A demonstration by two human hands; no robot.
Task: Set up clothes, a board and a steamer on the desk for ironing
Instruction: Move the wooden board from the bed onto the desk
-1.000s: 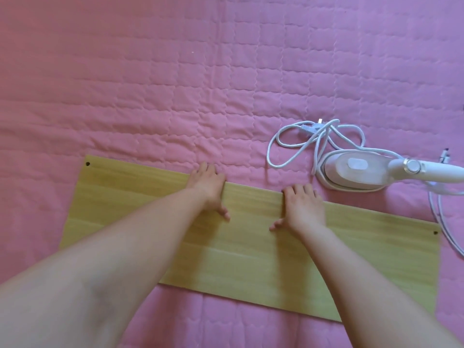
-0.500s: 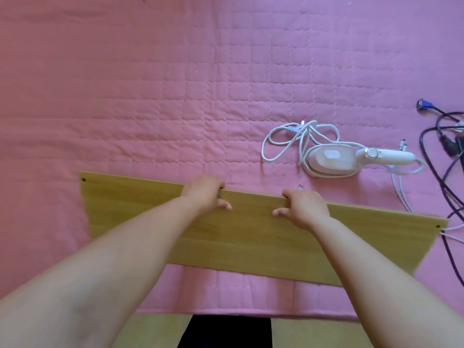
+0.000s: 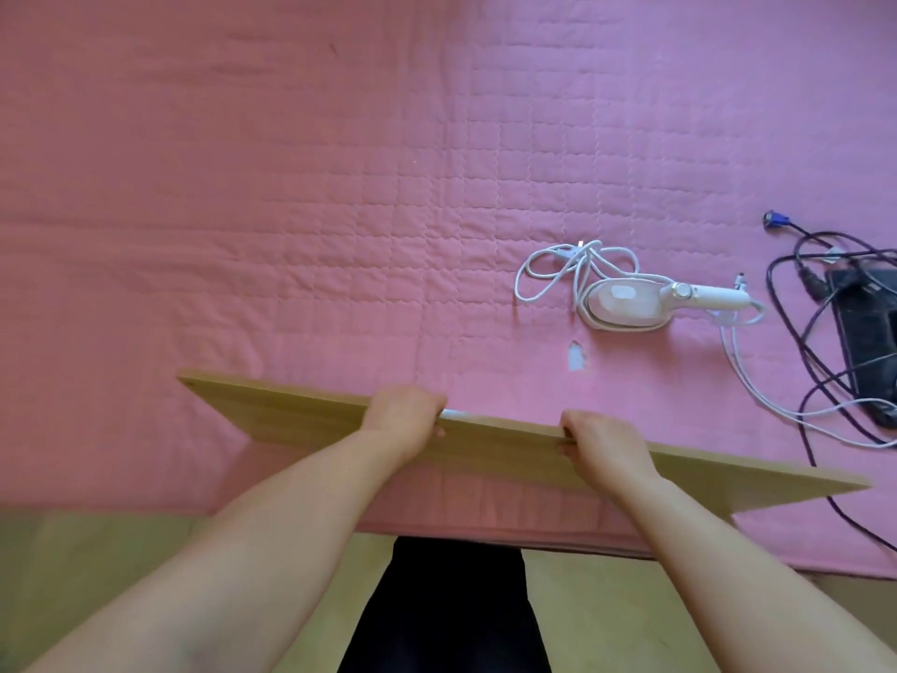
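Wooden and pale, the board is seen in the head view gripped along its far long edge by both hands, its far edge raised so that it tilts above the pink quilted cover spread on the desk. The left hand is curled over that edge left of the board's middle, with the thumb on the near face. The right hand is curled over the same edge right of the middle, fingers wrapped to the far side. Beyond the board and to its right, the white steamer lies flat on the cover, well apart from the board, with its white cord looped just to its left. A small pale scrap lies between the steamer and the board. Further right of the steamer, dark cables and a black device are seen at the frame edge. Below the board, the cover's near edge and a dark garment of the person are visible.
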